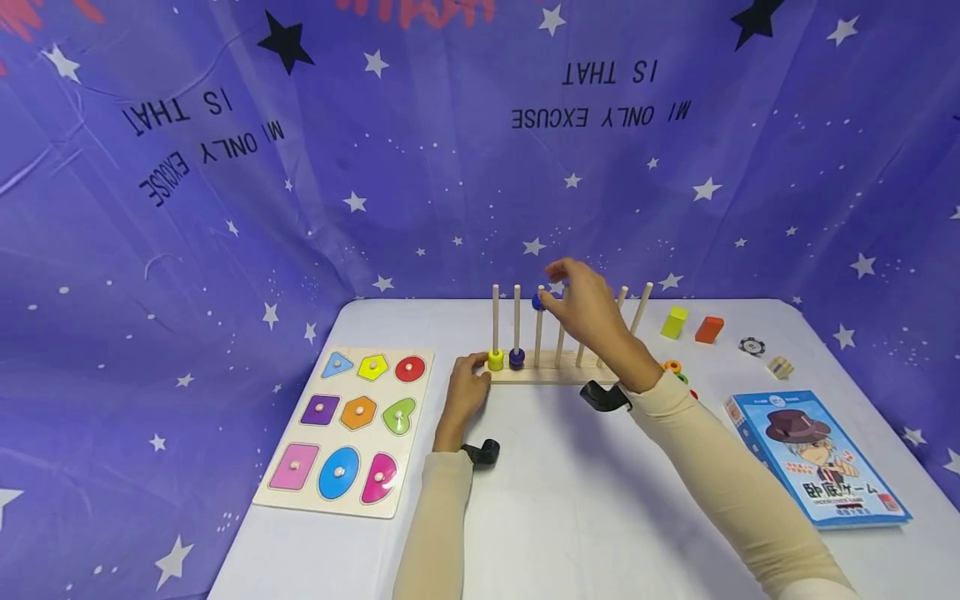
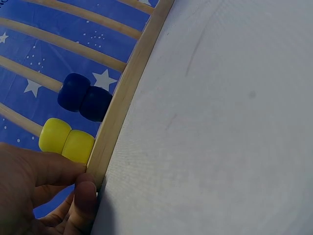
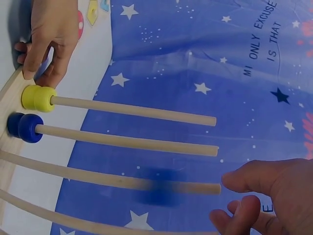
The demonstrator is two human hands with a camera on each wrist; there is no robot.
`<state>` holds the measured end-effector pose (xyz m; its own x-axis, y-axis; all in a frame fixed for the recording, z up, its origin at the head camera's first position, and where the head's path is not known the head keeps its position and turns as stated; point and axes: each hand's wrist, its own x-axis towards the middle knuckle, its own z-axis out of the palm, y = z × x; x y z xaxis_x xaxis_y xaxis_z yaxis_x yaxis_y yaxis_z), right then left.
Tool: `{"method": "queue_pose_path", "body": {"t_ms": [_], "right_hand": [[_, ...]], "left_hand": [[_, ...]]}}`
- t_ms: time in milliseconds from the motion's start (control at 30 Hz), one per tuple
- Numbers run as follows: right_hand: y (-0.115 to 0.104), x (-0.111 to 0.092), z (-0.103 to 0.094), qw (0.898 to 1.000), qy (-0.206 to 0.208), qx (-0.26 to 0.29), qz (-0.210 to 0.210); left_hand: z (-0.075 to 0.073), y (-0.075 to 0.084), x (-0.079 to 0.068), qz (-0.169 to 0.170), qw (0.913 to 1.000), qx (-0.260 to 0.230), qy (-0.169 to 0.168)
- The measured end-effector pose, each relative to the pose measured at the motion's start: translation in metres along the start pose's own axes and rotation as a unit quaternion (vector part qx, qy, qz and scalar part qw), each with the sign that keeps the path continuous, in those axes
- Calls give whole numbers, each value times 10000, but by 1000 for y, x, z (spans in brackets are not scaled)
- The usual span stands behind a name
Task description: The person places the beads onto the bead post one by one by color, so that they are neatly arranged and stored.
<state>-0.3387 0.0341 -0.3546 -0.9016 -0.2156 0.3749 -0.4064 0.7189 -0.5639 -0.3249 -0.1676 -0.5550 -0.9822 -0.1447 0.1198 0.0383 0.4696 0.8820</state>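
Observation:
A wooden rack of upright rods on a long base (image 1: 546, 375) stands on the table. My left hand (image 1: 467, 390) pinches the base's left end between thumb and fingers. Beside those fingers, two yellow beads (image 2: 66, 140) sit stacked on the first rod. Two dark blue beads (image 2: 84, 97) sit on the second. A blurred blue bead (image 3: 159, 187) is partway along the third rod, apart from the right fingers in the right wrist view. Near that rod's top is my right hand (image 1: 588, 308), fingers parted and holding nothing. The hand and forearm hide parts of the rods farther right.
A shape puzzle board (image 1: 348, 429) lies at left. Coloured beads (image 1: 672, 367) are partly hidden behind the right forearm. Farther right are a yellow block (image 1: 674, 322), a red block (image 1: 709, 330), a round chip (image 1: 752, 347), a small cube (image 1: 780, 367) and a blue box (image 1: 821, 458).

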Motion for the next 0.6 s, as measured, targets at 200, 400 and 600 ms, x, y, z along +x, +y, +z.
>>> {"method": "queue_pose_path", "body": {"t_ms": [200, 400, 600], "right_hand": [[5, -9, -14, 10000, 55, 28, -42], [22, -30, -37, 9992, 394, 79, 51], [58, -64, -58, 9955, 744, 23, 580]], "left_hand": [[1, 2, 1, 21, 10000, -27, 0], [2, 2, 1, 34, 10000, -36, -39], [0, 3, 1, 43, 10000, -23, 13]]}}
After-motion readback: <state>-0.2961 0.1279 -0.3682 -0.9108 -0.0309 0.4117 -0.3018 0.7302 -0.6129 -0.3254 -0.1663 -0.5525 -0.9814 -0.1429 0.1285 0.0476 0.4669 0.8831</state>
